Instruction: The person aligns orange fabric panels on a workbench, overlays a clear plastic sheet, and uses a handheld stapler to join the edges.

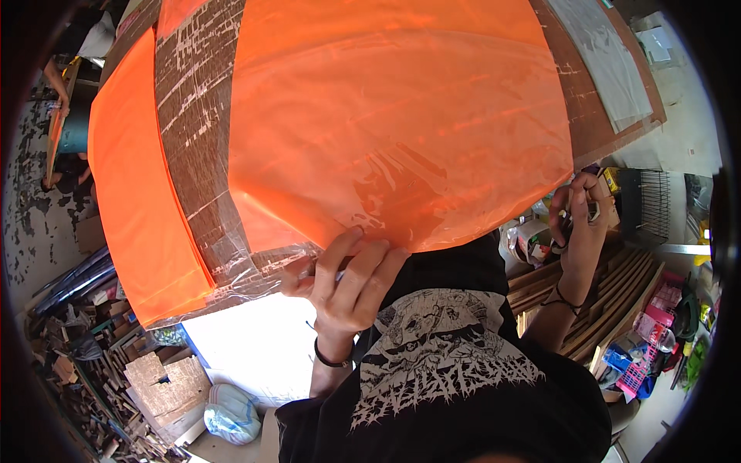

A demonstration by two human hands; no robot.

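A wide orange sheet (pixel 401 100), which looks overlaid with glossy clear film, lies over a worn brown board (pixel 185 100). My left hand (pixel 347 282) is closed at the sheet's near edge, its fingertips pressed on the material, which puckers there. By the sheet's near right corner is my right hand (pixel 583 212), with its fingers curled in. Something small and dark seems to sit in that hand, but I cannot make it out. A narrower folded orange piece (pixel 147 185) lies along the board's left side, and a clear plastic strip (pixel 602 62) along its right.
Wood offcuts (pixel 100 378) are heaped at the lower left, near a tied plastic bag (pixel 231 414). Long wooden strips (pixel 617 293) lie at the right, next to pink baskets (pixel 652 339) and a wire rack (pixel 654 204). Another person's arm (pixel 58 85) shows at the far left.
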